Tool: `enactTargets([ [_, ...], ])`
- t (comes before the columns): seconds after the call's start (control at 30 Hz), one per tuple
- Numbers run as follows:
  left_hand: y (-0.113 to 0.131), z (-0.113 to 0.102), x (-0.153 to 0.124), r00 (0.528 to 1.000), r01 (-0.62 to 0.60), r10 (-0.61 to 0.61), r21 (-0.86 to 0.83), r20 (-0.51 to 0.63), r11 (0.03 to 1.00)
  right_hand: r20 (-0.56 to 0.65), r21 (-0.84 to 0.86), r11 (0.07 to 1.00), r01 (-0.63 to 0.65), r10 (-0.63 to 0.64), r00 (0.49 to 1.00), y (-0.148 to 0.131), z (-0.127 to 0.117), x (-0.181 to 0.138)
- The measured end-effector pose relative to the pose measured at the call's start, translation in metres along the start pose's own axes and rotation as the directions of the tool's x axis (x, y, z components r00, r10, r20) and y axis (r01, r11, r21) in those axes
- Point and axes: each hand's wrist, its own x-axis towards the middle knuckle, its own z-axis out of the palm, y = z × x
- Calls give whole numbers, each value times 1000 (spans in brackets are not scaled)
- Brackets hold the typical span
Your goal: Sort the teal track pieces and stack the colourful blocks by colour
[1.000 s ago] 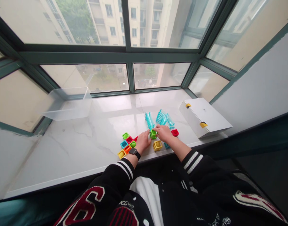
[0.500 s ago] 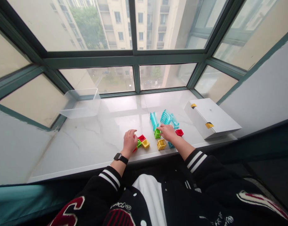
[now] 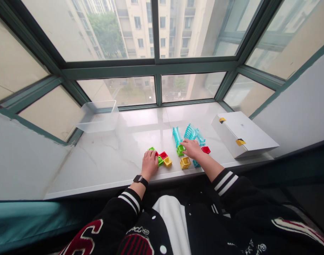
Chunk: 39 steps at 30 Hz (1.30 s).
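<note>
On the white marble sill (image 3: 111, 156) lie small coloured plastic cubes. My left hand (image 3: 149, 163) rests curled over a cluster of them, with a green cube (image 3: 151, 149), a red cube (image 3: 163, 154) and a yellow cube (image 3: 167, 162) showing beside its fingers. My right hand (image 3: 191, 148) pinches a green cube (image 3: 180, 150) that stands against a teal ribbed track piece (image 3: 176, 135). More teal curved track pieces (image 3: 193, 132) lie just behind. A yellow cube (image 3: 185, 162) and a red cube (image 3: 206, 149) sit on either side of my right wrist.
A clear plastic tub (image 3: 99, 116) stands at the back left of the sill by the window. A flat white box (image 3: 243, 134) with yellow tape tabs lies at the right end. Window frames close off the back and sides.
My left hand has left the green cube by the track and moved left onto the cluster of cubes. My right hand stays on the green cube. The view has shifted.
</note>
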Motion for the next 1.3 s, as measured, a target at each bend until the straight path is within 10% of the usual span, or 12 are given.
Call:
enactTargets([
  [1.3,-2,1,0,1000,9,-10,-40,-6,999,-42,13,999,-31,31,999,-1,9,-2],
])
